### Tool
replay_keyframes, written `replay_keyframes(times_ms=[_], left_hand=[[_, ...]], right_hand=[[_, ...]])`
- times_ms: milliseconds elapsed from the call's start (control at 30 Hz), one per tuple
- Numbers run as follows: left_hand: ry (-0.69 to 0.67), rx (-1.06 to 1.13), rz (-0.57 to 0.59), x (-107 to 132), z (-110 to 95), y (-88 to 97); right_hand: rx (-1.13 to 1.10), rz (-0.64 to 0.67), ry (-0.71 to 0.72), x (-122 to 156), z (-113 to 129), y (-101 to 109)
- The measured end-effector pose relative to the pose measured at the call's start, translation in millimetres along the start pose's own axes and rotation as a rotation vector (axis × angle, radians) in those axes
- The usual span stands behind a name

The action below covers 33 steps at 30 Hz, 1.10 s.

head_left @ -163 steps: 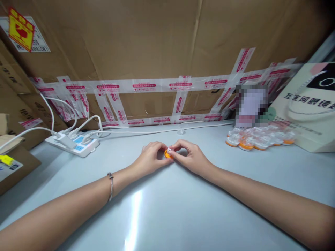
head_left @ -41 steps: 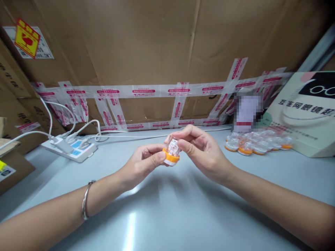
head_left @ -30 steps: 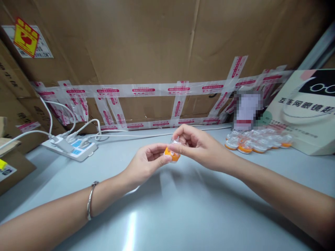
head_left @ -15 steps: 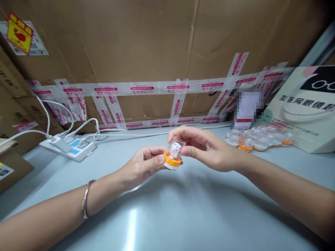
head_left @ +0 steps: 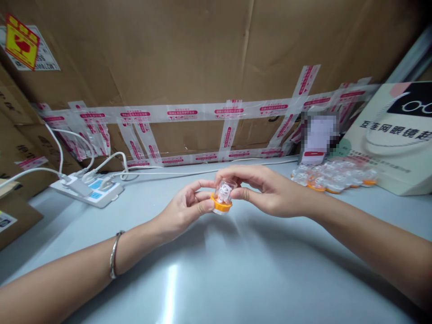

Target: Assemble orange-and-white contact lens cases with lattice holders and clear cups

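Both hands hold one small capsule [head_left: 222,197] just above the grey table [head_left: 216,270]. It has a clear dome over a white figure and an orange base. My left hand [head_left: 185,210] pinches the orange base from the left with thumb and forefinger. My right hand [head_left: 266,189] grips the clear dome from the right, fingers curled over its top. A metal bangle [head_left: 114,254] sits on my left wrist.
Several more orange-based capsules [head_left: 332,176] lie grouped at the right, in front of a pale printed box [head_left: 391,139]. A white power strip [head_left: 89,189] with plugged cables lies at the left. Taped cardboard [head_left: 202,67] walls off the back, and a cardboard box [head_left: 13,216] stands far left.
The capsule was on the table between my fingers; both hands have since lifted it. Over the last second my hands turned it slightly and kept their grip.
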<state>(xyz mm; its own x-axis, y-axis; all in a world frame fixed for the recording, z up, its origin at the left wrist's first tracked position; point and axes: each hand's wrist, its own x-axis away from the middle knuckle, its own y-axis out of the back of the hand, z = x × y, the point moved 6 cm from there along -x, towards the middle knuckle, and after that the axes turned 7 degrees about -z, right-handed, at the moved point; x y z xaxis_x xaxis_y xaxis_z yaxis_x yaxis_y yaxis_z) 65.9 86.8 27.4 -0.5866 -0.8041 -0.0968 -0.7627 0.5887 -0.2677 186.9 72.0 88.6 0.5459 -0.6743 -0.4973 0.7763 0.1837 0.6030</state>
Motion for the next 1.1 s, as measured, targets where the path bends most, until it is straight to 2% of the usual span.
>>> replay_keyframes(times_ms=[233,333,500,667,733,800,933,1100], left_hand=[[-0.071,-0.072,-0.013,-2,4,7.1],[-0.091,-0.142,-0.081,-3,3,11.3],[-0.173,-0.247,-0.145,-1,0,10.5],[-0.29,-0.466,-0.252,5,-2,9.4],[-0.287,-0.537,-0.303,6,-2,10.7],[-0.238,-0.515,-0.33,4,-1,12.3],[-0.149,-0.361,-0.403,2,-1,15.1],[-0.198,-0.29,-0.492,6,-4,16.5]], right_hand=[[0.087,-0.049,0.02,0,-3,-3],[0.077,-0.108,-0.108,0,-15,-7],[-0.108,-0.234,-0.367,4,-34,-14],[-0.202,-0.253,-0.454,7,-44,-24],[-0.222,-0.264,-0.483,7,-48,-26],[-0.283,-0.271,-0.509,6,-53,-27],[-0.561,-0.293,-0.468,2,-58,-29],[-0.743,-0.284,-0.456,4,-58,-39]])
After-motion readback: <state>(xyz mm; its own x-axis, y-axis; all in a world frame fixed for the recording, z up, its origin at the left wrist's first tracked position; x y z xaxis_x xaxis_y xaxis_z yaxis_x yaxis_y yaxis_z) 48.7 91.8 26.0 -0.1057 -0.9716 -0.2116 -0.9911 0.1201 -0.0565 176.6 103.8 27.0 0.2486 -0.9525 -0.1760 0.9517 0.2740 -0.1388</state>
